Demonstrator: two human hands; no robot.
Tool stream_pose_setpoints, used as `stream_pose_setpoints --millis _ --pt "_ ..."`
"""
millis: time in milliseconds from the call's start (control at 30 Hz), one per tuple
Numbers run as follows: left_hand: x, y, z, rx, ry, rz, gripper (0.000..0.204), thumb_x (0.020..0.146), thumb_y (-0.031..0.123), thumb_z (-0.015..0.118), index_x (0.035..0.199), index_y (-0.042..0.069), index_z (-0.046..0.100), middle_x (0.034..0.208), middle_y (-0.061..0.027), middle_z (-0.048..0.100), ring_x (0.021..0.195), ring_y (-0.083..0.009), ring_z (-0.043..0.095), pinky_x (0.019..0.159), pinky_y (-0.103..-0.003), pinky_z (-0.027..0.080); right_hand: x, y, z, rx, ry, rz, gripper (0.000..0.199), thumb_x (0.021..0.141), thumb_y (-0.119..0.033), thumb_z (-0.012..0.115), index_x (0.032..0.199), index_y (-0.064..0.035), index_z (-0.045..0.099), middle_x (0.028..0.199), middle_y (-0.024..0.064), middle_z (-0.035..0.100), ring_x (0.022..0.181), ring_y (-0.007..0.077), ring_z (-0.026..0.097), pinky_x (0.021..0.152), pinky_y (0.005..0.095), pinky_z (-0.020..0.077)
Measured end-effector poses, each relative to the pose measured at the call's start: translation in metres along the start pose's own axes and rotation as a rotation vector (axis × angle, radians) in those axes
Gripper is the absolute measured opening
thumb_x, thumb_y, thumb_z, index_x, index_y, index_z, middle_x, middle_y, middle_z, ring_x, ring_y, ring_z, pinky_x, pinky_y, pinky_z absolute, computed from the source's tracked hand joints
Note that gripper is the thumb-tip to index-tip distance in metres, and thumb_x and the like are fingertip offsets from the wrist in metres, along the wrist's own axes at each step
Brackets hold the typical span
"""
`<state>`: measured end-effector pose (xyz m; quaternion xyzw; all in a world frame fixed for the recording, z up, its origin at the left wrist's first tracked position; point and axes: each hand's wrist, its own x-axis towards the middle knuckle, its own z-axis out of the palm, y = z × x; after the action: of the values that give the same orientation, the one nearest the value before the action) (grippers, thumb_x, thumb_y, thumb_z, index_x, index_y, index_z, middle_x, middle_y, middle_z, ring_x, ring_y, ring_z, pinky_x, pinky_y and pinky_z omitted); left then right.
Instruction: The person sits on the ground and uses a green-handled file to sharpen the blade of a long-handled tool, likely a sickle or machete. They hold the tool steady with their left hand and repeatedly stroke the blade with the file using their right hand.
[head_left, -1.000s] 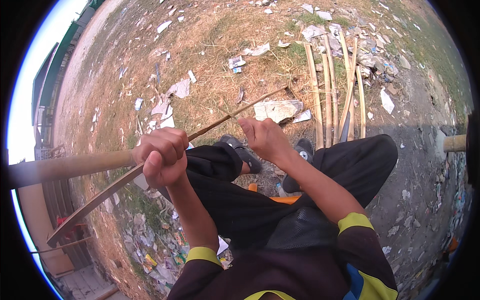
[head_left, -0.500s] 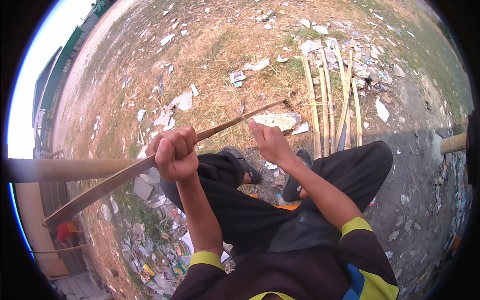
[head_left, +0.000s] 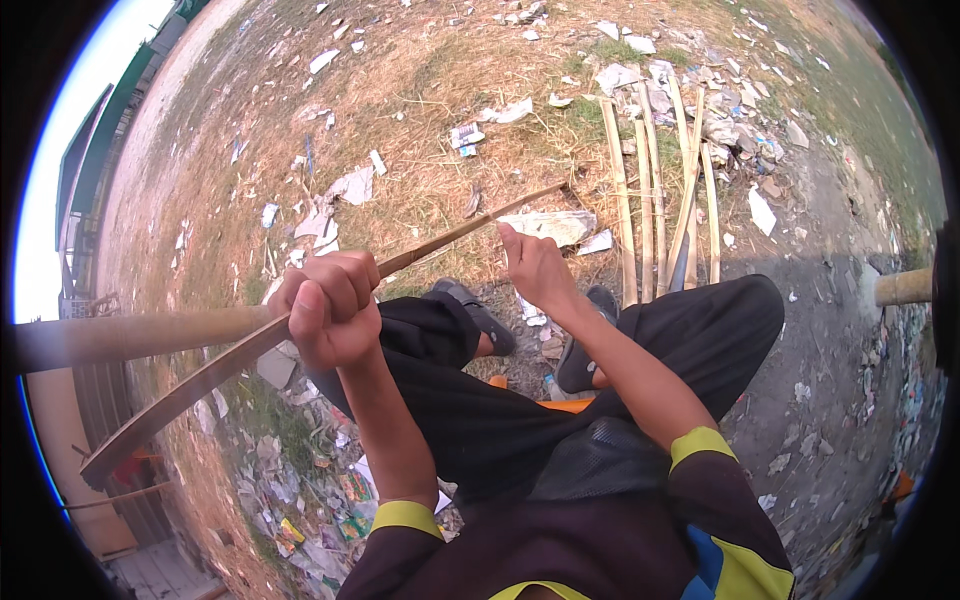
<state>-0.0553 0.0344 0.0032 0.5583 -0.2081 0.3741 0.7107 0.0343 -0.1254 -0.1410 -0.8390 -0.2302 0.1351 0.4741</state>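
My left hand (head_left: 330,305) is closed in a fist around a long split bamboo strip (head_left: 200,375). The strip slants from the lower left up to a thin far end above my feet. Just past its middle, my right hand (head_left: 542,268) has its fingers curled and the thumb pointing up, close to the strip's near side. Whatever is inside those fingers, if anything, is hidden. Several pale bamboo strips (head_left: 619,190) lie side by side on the ground beyond my right knee. Among their near ends a grey pointed blade (head_left: 681,262) shows, partly covered by my leg.
A thick bamboo pole (head_left: 150,336) runs in from the left behind the strip, and a pole end (head_left: 903,287) juts in at the right. Dry grass, paper scraps and litter (head_left: 350,187) cover the ground. A whitish flat piece (head_left: 550,227) lies beyond my right hand.
My left hand has shifted slightly left and down with the strip. My right hand stays almost in place, its thumb now a little lower relative to the strip.
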Motion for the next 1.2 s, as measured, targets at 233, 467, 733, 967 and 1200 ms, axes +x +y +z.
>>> stream_pose_setpoints --millis 233,467,733,967,1200 --pt "-0.003 0.0 0.002 0.031 0.023 0.019 0.036 0.092 0.014 0.038 0.059 0.016 0.024 0.041 0.0028 0.023 0.036 -0.008 0.015 0.038 -0.028 0.017 0.001 -0.017 0.007 0.048 0.038 -0.084 0.062 0.099 -0.04 0.031 0.072 0.004 0.064 0.067 0.0282 0.06 0.069 0.0477 0.059 0.066 0.0513 0.0496" --pt "-0.004 0.0 -0.002 0.015 0.076 0.021 0.037 0.094 0.016 0.035 0.059 0.016 0.023 0.043 0.0035 0.021 0.039 -0.0083 0.013 0.041 -0.029 0.018 0.024 0.028 0.005 -0.116 0.047 0.055 0.066 0.099 -0.042 0.029 0.065 0.0048 0.061 0.069 0.0298 0.059 0.071 0.0483 0.059 0.07 0.054 0.0466" --pt "-0.004 -0.004 -0.007 -0.015 0.288 0.029 0.035 0.093 0.012 0.034 0.059 0.014 0.024 0.043 0.001 0.022 0.039 -0.0095 0.013 0.041 -0.03 0.019 0.04 0.045 0.023 -0.185 0.089 0.088 0.066 0.099 -0.044 0.028 0.072 0.0038 0.064 0.066 0.0303 0.059 0.07 0.0475 0.06 0.07 0.0516 0.049" --pt "-0.007 0.001 -0.005 0.044 0.207 0.003 0.038 0.096 0.017 0.035 0.06 0.016 0.023 0.045 0.0029 0.02 0.041 -0.0085 0.012 0.044 -0.029 0.018 0.043 0.054 0.021 -0.173 0.002 0.093 0.068 0.098 -0.046 0.028 0.073 0.0053 0.065 0.075 0.0332 0.061 0.075 0.0489 0.061 0.074 0.0513 0.0496" --pt "-0.005 -0.001 -0.001 0.022 0.201 0.011 0.039 0.097 0.018 0.034 0.06 0.016 0.023 0.045 0.003 0.021 0.041 -0.0084 0.013 0.043 -0.029 0.018 0.049 0.098 0.011 -0.271 0.109 0.152 0.065 0.098 -0.045 0.029 0.076 0.005 0.064 0.073 0.0313 0.061 0.076 0.0465 0.061 0.075 0.0504 0.0484"
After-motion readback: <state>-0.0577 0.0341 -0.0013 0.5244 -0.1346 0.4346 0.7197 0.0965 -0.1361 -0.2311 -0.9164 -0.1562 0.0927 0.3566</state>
